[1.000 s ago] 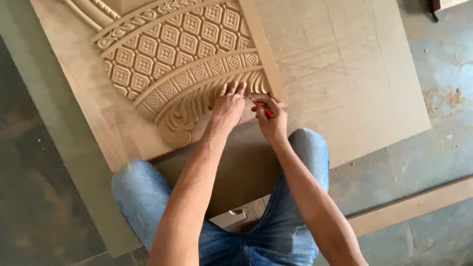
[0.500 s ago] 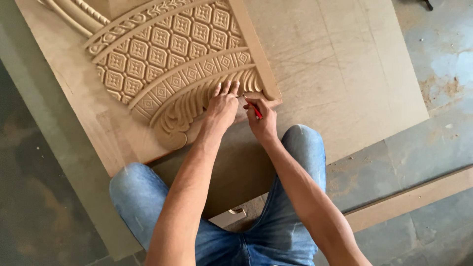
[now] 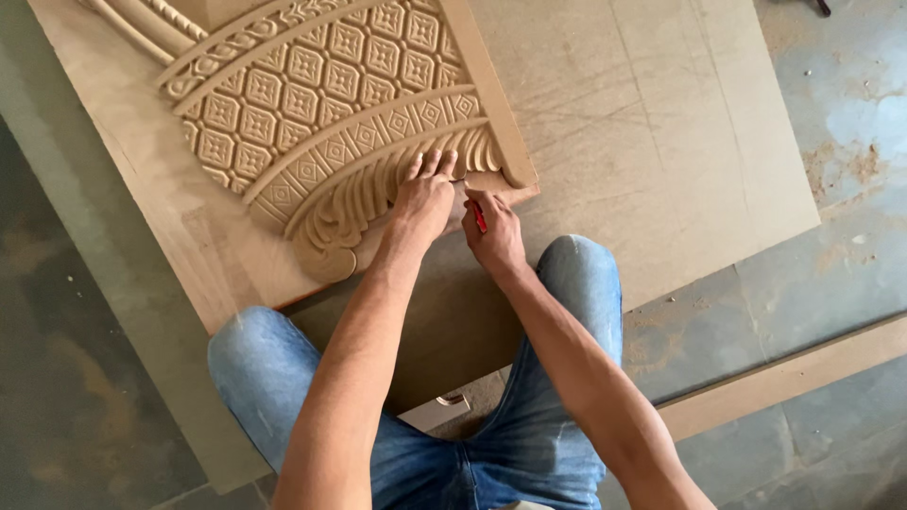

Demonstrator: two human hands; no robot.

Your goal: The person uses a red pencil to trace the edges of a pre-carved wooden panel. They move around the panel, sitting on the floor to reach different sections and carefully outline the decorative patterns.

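A carved wooden panel (image 3: pixel 321 104) with diamond patterns and leaf-shaped fluting lies on a larger flat board (image 3: pixel 642 142). My left hand (image 3: pixel 425 194) rests flat on the fluted lower edge of the carving, fingers spread. Just right of it, my right hand (image 3: pixel 493 234) is closed around a small red-handled tool (image 3: pixel 479 217), whose tip meets the carved corner near the straight border strip (image 3: pixel 487 85).
My knees in blue jeans (image 3: pixel 283 378) sit under the board's near edge. A grey dusty floor (image 3: pixel 841 123) lies to the right, with a narrow wooden strip (image 3: pixel 784 378) on it. A small white object (image 3: pixel 436 412) shows between my legs.
The view has shifted a little; both hands stay at the same corner of the carving, with the right hand still on the red tool.
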